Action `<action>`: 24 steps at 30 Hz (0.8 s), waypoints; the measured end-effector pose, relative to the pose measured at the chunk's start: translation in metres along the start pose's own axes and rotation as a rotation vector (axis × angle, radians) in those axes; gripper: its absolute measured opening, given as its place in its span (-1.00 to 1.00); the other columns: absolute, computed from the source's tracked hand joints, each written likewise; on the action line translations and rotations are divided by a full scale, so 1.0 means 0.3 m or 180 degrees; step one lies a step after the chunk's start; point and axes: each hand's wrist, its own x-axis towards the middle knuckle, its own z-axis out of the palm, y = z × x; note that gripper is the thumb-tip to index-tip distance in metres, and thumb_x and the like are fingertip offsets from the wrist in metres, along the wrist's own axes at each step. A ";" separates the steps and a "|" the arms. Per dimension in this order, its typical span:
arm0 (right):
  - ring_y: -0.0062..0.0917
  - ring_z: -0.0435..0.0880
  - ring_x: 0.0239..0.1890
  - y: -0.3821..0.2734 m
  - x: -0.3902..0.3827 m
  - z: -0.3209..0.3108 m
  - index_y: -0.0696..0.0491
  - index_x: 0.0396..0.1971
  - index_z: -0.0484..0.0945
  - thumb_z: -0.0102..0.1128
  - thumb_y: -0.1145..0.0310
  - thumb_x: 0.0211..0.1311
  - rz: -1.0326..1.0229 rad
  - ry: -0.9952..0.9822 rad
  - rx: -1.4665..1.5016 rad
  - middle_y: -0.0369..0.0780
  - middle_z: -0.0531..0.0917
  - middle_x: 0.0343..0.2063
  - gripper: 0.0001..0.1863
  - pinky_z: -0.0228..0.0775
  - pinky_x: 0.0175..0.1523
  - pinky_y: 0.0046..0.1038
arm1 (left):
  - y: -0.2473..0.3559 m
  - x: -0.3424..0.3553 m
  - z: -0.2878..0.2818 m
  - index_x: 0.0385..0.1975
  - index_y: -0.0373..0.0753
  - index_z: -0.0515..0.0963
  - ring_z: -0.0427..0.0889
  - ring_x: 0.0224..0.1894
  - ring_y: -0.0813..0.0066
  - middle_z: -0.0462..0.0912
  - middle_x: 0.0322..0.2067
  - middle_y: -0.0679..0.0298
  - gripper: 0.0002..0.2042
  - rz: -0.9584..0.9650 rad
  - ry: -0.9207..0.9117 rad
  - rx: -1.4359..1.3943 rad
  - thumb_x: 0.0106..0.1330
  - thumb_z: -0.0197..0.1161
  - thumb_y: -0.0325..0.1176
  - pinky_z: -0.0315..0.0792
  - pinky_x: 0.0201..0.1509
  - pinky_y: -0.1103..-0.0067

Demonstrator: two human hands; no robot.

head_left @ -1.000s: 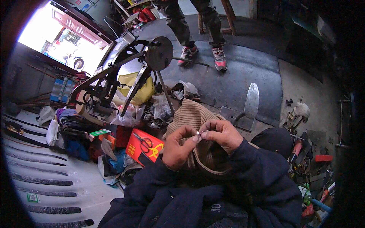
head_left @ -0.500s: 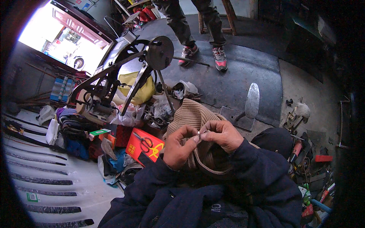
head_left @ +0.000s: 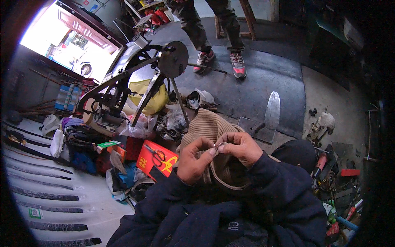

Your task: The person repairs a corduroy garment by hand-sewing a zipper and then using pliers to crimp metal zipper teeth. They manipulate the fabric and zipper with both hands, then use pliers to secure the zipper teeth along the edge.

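Pinching sm. item (head_left: 216,147), both hands (head_left: 192,162) (head_left: 243,150), dk. mat (head_left: 269,70), cluttered rm. (head_left: 339,92)

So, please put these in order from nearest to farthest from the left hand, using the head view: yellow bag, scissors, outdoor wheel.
1. Scissors: on the red box, just left of the left hand.
2. Yellow bag: farther away, ahead and to the left.
3. Outdoor wheel: farthest, outside at upper left.

The cloth (head_left: 205,124) is tan and ribbed, the bag (head_left: 159,97) yellow.
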 end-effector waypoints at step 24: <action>-0.63 0.62 -0.24 0.006 0.006 -0.001 0.19 -0.28 0.61 0.19 0.50 0.19 -0.0035 0.0066 0.0043 -0.28 0.68 -0.35 -0.87 0.41 -0.03 -0.59 | -0.005 0.005 0.001 -0.26 -0.30 0.51 0.47 -0.22 0.66 0.55 -0.33 0.38 -0.92 0.0087 0.0030 0.0046 0.34 0.17 -0.44 0.35 -0.06 0.65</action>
